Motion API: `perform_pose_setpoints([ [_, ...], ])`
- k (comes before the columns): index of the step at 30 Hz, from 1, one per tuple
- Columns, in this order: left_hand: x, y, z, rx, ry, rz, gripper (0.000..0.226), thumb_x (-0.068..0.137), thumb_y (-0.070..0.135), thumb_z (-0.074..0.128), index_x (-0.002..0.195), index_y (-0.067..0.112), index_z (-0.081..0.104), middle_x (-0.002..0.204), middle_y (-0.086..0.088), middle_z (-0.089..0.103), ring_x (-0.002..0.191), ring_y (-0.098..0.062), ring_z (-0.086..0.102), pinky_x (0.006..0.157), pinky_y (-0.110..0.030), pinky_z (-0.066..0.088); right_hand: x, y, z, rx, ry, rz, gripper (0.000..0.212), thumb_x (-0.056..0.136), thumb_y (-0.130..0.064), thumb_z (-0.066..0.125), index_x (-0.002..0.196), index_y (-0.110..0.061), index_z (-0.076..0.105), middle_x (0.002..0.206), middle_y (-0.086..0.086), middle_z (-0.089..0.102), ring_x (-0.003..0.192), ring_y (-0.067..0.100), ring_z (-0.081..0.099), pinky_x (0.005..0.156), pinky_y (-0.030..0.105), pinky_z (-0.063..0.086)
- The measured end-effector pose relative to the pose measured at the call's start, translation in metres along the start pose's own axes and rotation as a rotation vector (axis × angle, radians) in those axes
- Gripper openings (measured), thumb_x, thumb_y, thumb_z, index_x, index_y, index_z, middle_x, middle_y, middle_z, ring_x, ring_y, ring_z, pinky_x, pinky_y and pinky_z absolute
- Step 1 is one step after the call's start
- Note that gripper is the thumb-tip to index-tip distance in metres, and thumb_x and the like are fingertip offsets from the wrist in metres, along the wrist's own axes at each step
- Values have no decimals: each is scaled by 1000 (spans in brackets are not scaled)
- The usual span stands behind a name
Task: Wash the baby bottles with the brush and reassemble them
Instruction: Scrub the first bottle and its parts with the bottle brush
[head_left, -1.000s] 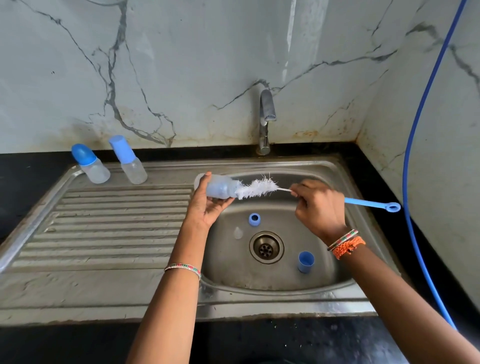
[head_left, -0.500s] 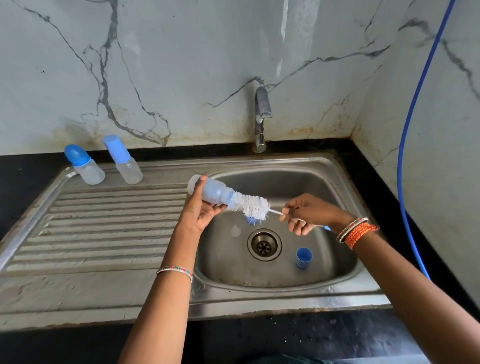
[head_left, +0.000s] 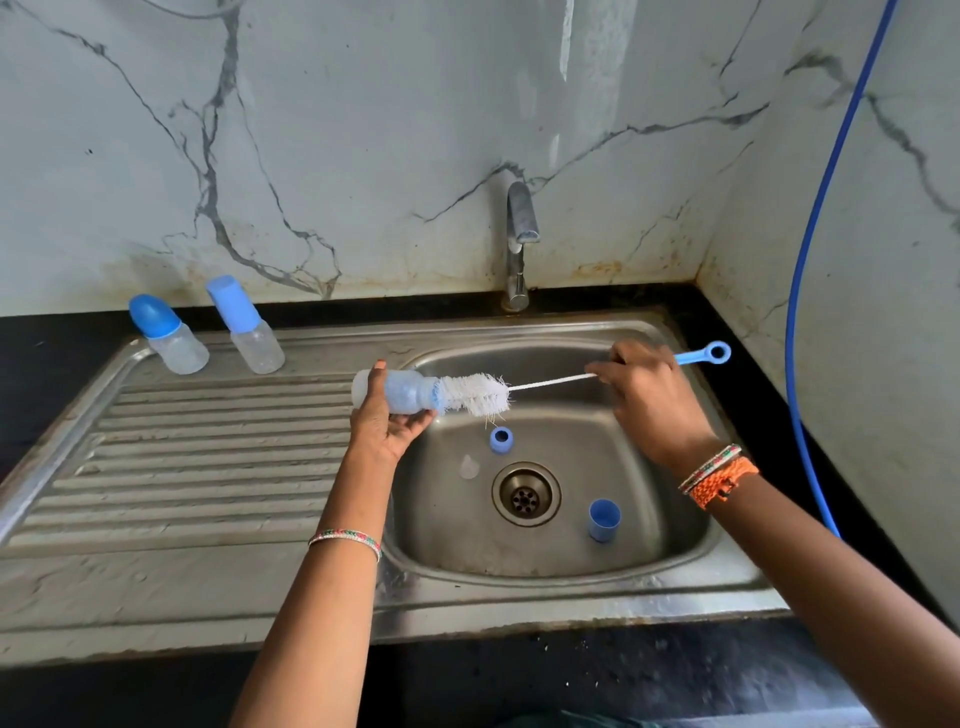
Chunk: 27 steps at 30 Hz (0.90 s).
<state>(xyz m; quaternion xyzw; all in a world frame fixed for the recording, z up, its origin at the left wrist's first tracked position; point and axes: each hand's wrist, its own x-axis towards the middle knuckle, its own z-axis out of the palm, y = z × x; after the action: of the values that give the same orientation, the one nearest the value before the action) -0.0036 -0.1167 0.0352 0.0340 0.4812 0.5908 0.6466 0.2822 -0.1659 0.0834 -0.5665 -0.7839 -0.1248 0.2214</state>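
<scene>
Soft, even daylight; the frame is bright and mostly sharp. Pale glare streaks the wall (head_left: 571, 78) above the grip, and dull sheen lies on the sink (head_left: 208, 467) left of it. Shadows are faint. Wide-angle bending curves the edges.
</scene>
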Motion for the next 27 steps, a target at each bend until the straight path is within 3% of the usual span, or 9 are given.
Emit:
perform_pose_setpoints([
  [2, 2, -1, -1, -5, 15, 1, 53, 83, 37, 68, 118, 6, 41, 103, -19, 55, 88, -30, 61, 75, -47, 54, 2, -5, -3, -166, 113, -33, 34, 68, 3, 73, 98, -12, 74, 83, 9, 63, 81, 34, 60, 83, 43, 36],
  [4, 4, 1, -3, -19, 20, 1, 53, 84, 38, 67, 116, 5, 41, 102, -19, 56, 86, -30, 61, 79, -47, 53, 7, -11, -12, -275, 61, 56, 24, 78, -18, 71, 103, -16, 70, 89, 8, 67, 88, 33, 61, 94, 45, 29],
  [6, 6, 3, -6, -37, 38, 9, 55, 84, 38, 67, 119, 4, 40, 103, -19, 57, 88, -30, 62, 79, -48, 54, 12, -9, -19, -248, -236, 209, 28, 88, -41, 59, 102, -17, 63, 92, 7, 66, 90, 30, 62, 87, 39, 36],
  [8, 7, 6, -8, -38, 73, 34, 62, 83, 37, 69, 126, 4, 38, 111, -21, 58, 94, -32, 64, 79, -51, 55, 14, -1, -19, -60, -588, 255, 43, 89, -58, 49, 84, -17, 59, 82, 4, 60, 79, 23, 58, 68, 31, 39],
  [11, 9, 11, -14, -40, 140, 71, 67, 81, 36, 71, 130, 6, 36, 117, -21, 56, 98, -34, 63, 78, -52, 55, 14, 2, -11, 295, -856, 229, 42, 98, -45, 42, 68, -16, 51, 69, 2, 51, 67, 19, 50, 64, 31, 39],
  [15, 7, 18, -19, 13, 76, 58, 67, 81, 40, 70, 131, 7, 39, 118, -20, 57, 92, -30, 63, 73, -47, 55, 16, 6, -4, 237, -539, 227, 15, 88, -7, 56, 89, -11, 70, 91, 4, 66, 92, 24, 60, 78, 31, 45],
  [22, 6, 14, -17, -63, 61, 5, 57, 81, 43, 68, 116, 7, 42, 98, -17, 57, 84, -28, 62, 80, -44, 53, 5, -14, -9, 82, 143, 103, 19, 67, 7, 69, 78, -9, 74, 71, 6, 68, 73, 32, 62, 62, 31, 43],
  [25, 5, 11, -18, -63, 54, -12, 52, 82, 45, 66, 110, 6, 45, 92, -15, 59, 81, -26, 62, 88, -42, 52, -4, -16, -4, 122, 204, 67, 21, 66, 9, 71, 78, -8, 74, 71, 4, 68, 71, 30, 62, 59, 34, 47],
  [27, 2, 10, -19, -47, 41, -10, 50, 83, 45, 65, 108, 6, 47, 93, -15, 60, 82, -25, 63, 89, -41, 52, -6, -16, -5, 195, 114, 125, 18, 71, 5, 70, 80, -10, 73, 76, 4, 69, 76, 28, 63, 59, 36, 50],
])
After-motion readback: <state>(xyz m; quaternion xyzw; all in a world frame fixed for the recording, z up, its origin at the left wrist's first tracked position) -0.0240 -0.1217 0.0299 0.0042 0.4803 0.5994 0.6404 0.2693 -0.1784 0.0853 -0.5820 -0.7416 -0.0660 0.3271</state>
